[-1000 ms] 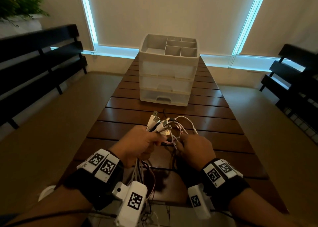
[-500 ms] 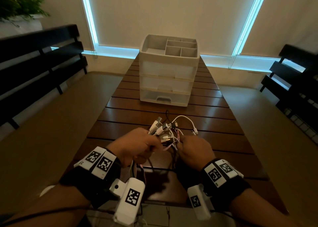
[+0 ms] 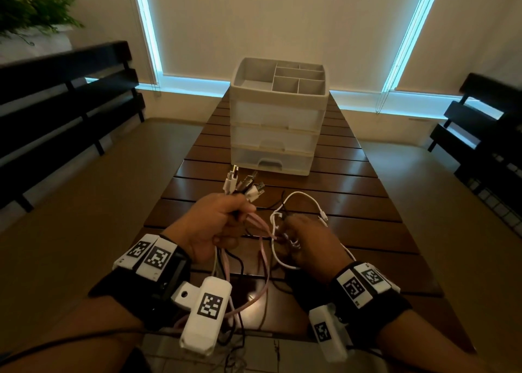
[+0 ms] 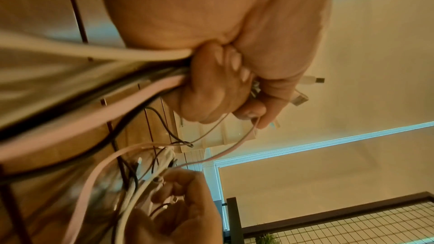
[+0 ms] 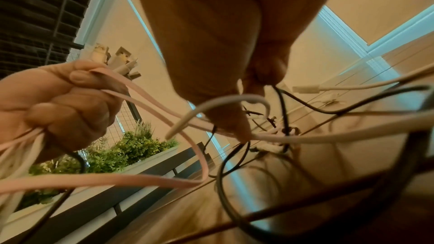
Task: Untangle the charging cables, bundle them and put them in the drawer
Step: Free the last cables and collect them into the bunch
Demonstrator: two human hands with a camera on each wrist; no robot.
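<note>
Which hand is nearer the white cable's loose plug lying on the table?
Right. The right hand sits just beside the plug; the left hand is farther off, across the tangle.

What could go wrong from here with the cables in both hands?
1. The left hand grips several plug ends in a fist; pulling with the right hand could tighten the knot between them instead of freeing it.
2. Loose cable loops hang past the table edge and might snag there.
3. The drawer unit looks closed, and both hands are full.
</note>
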